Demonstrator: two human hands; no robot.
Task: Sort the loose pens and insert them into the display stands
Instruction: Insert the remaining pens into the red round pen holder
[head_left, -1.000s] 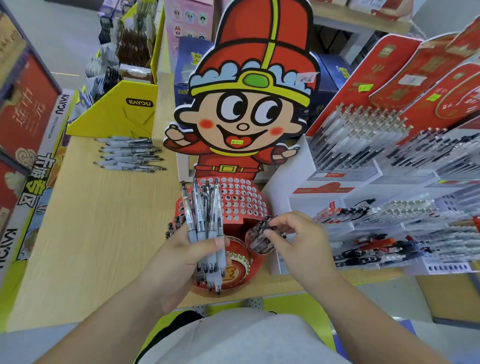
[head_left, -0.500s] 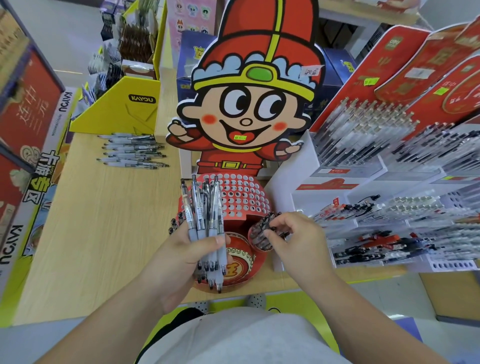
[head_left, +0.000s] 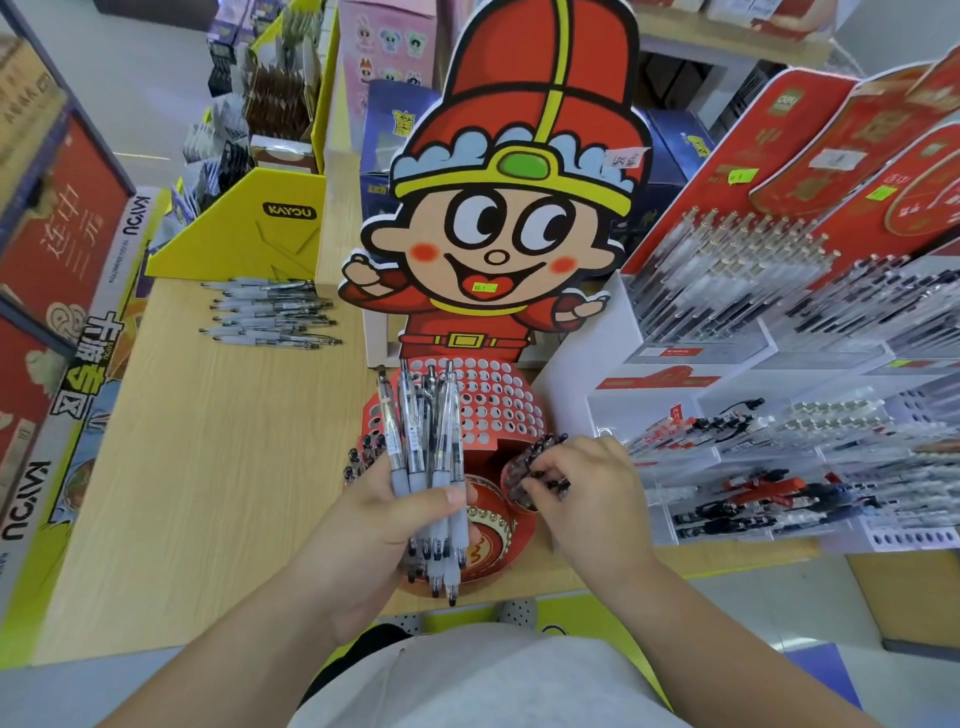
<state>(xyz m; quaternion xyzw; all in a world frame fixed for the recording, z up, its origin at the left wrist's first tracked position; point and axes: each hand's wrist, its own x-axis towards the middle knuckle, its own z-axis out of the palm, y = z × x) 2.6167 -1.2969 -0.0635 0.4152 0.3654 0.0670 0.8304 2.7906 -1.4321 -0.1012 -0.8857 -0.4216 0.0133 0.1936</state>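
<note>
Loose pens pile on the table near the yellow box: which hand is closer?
Left. The left hand, gripping a pen bundle, sits right of the pile; the right hand is farther right, pinching dark pens in the red stand.

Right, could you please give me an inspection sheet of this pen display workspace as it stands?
Surface: pale wooden tabletop.
Job's things: loose pens lie side by side at the far left; red perforated stand has mostly unfilled holes; dark pens sit in a round holder at its front.
Clutter: yellow box behind the loose pens.
Grippers: left hand grips a bundle of clear pens over the stand; right hand appears to pinch the dark pens.
Cables: nothing seen.
Surroundings: cartoon cutout behind the stand; filled pen racks at right; red boxes at left.
</note>
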